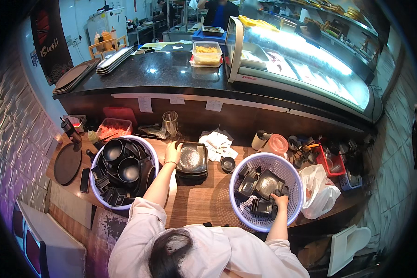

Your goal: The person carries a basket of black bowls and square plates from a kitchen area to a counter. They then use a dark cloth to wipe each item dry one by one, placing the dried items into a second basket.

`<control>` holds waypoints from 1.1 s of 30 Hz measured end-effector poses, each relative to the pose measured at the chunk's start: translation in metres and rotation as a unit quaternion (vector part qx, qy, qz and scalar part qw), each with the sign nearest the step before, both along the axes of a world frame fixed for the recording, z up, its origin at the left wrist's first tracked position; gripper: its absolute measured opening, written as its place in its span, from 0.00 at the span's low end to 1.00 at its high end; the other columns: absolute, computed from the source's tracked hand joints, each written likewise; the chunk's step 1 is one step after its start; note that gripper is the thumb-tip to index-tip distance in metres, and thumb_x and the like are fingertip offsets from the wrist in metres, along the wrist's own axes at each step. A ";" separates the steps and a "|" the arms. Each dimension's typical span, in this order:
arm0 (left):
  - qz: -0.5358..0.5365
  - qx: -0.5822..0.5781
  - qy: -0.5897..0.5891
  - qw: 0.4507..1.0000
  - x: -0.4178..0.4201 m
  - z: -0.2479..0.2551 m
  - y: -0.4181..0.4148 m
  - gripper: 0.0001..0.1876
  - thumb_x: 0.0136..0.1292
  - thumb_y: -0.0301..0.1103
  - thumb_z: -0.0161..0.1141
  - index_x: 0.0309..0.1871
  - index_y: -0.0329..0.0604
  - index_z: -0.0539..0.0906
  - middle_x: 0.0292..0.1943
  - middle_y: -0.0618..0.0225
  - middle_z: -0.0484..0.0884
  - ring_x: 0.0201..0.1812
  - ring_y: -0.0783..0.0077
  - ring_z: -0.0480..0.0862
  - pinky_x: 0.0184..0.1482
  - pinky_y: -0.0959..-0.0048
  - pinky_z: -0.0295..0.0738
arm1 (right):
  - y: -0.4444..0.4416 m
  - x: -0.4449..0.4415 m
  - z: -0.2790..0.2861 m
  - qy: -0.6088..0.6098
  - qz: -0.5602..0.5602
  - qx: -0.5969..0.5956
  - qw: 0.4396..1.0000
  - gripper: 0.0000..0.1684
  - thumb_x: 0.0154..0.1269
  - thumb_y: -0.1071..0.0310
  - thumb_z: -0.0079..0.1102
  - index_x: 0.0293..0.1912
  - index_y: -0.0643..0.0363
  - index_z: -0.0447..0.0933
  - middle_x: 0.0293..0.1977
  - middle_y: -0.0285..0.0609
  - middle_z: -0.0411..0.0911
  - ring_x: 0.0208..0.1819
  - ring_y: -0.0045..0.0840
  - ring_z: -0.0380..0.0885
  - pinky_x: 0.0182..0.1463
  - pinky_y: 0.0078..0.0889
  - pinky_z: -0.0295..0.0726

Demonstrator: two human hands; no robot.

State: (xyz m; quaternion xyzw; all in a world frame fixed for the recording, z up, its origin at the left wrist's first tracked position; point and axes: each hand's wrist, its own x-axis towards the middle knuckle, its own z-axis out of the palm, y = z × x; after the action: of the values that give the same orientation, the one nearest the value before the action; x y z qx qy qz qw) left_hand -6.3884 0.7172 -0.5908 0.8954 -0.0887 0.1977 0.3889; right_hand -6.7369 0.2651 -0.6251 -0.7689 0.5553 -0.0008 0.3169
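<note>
My left hand (173, 153) rests against the left edge of a stack of black square plates (191, 158) on the wooden table. Whether its fingers grip the plates is hard to tell. Inside the right-hand lavender plastic basket (240, 215), my right hand (280, 200) has its fingers closed on a dark item (284, 190), possibly a cloth. Beside that hand lie a black square plate (268, 184) and small black dishes (261, 207). Left of my left arm stands another lavender basket (153, 147), heaped with black bowls (129, 169) and other black dishware.
Crumpled white tissues (218, 144) and a small black bowl (228, 164) sit between stack and basket. A phone (84, 180) and oval tray (67, 163) lie left. A white plastic bag (318, 193) is right. Beyond the table rises a counter (153, 74) with a glass display case (299, 69).
</note>
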 end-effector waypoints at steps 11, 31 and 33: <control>-0.040 0.160 0.117 0.979 -0.012 0.033 -0.003 0.26 0.61 0.56 0.61 0.37 0.36 0.81 0.38 0.50 0.83 0.45 0.50 0.83 0.48 0.56 0.77 | -0.003 -0.021 0.038 -0.193 0.040 -0.113 0.974 0.20 0.56 0.65 0.59 0.47 0.66 0.76 0.41 0.58 0.81 0.47 0.50 0.80 0.52 0.44 0.76; -0.303 -0.696 0.499 0.419 -0.242 0.112 -0.032 0.34 0.72 0.57 0.45 0.69 0.37 0.65 0.66 0.53 0.71 0.65 0.55 0.73 0.67 0.54 0.67 | 0.198 0.034 0.227 -0.232 0.377 0.047 0.895 0.12 0.64 0.69 0.60 0.45 0.63 0.74 0.35 0.45 0.79 0.39 0.25 0.78 0.42 0.30 0.76; -0.281 -0.702 0.492 0.431 -0.244 0.115 -0.019 0.34 0.74 0.58 0.41 0.68 0.36 0.66 0.65 0.52 0.73 0.63 0.54 0.75 0.67 0.53 0.68 | 0.213 0.043 0.238 -0.337 0.345 -0.077 0.873 0.11 0.61 0.68 0.61 0.41 0.63 0.74 0.34 0.53 0.77 0.36 0.39 0.79 0.41 0.35 0.75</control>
State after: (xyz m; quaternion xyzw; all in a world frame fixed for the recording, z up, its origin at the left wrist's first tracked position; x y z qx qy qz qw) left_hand -6.6327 0.6983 -0.4757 0.1858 0.0405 -0.4026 0.8954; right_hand -6.6940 0.4784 -0.3873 -0.8868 0.1123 -0.1935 0.4043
